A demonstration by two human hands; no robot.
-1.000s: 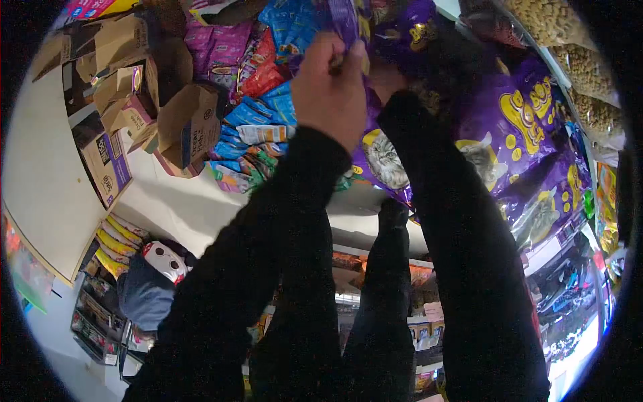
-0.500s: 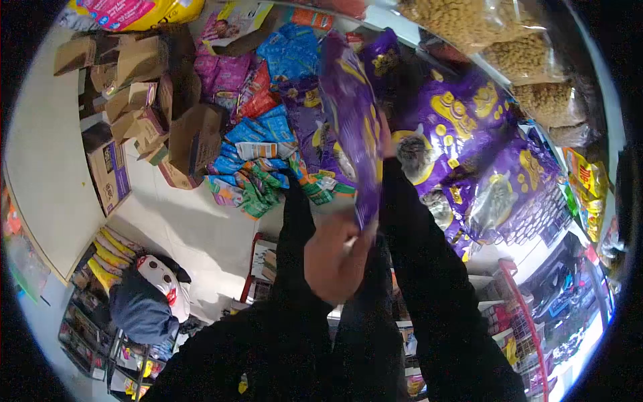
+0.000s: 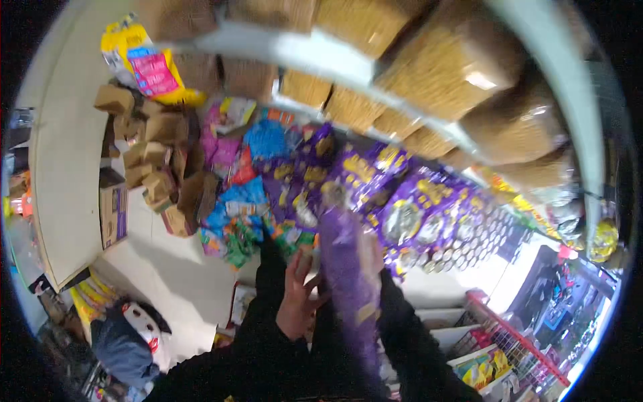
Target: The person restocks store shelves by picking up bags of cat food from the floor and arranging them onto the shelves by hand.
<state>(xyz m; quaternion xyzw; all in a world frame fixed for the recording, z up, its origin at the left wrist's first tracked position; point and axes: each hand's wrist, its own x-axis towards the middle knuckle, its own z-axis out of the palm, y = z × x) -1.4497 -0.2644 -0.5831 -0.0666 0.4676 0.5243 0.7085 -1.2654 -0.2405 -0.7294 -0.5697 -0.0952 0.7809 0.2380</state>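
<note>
Over pale floor tiles, the right hand grips a purple cat-food bag; the left hand, fingers spread beside it, should support its underside.

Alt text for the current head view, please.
A person's right hand holds a blurred purple bag, the left hand close beside it. Beyond lie more purple bags and colourful packets, with open cardboard boxes at picture-left and bags of brown pellets above.

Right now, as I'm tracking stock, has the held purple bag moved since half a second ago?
Yes: the held purple bag has moved down the view, judged against the blue packets.
</note>
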